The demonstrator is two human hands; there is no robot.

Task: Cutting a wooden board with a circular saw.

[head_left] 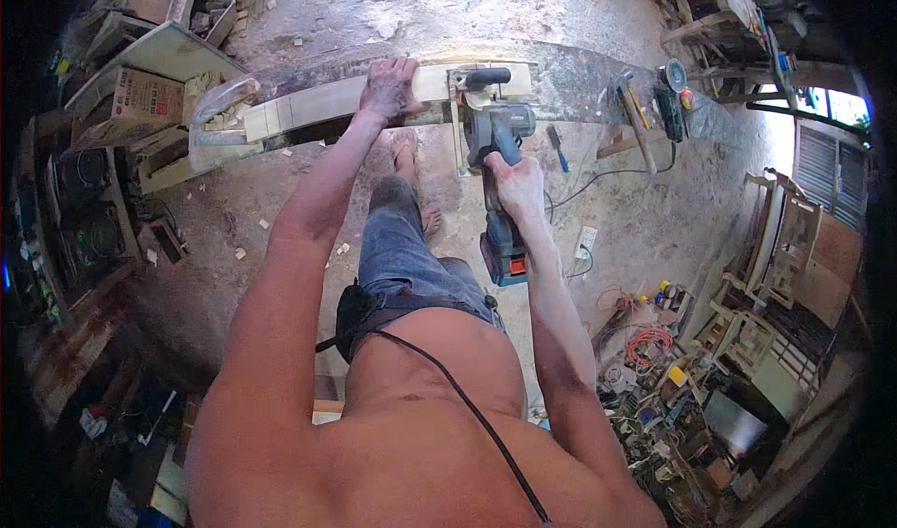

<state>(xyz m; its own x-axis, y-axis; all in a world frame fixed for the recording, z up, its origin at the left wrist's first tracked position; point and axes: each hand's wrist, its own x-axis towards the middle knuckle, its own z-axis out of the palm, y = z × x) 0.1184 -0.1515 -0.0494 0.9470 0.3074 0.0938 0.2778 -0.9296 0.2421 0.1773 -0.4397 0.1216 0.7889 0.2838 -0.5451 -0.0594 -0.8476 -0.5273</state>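
A long pale wooden board (318, 104) lies across the dark workbench (584, 75) ahead of me. My left hand (391, 87) grips it from above, left of the saw, with the fingers over its far edge. A cordless circular saw (503, 128), grey and dark blue with a red mark on its battery, rests at the board's right part. My right hand (517, 187) is closed around its rear handle. The saw's base plate lies on the board. The blade is hidden, so I cannot tell whether it is cutting.
Right of the saw lie a blue-handled brush (558, 148), a hammer (635, 121) and a corded angle grinder (670, 100). A white power strip (585, 241) sits on the floor. A cardboard box (145, 103) stands at left. Cluttered tools and an orange cable (649, 344) fill the lower right.
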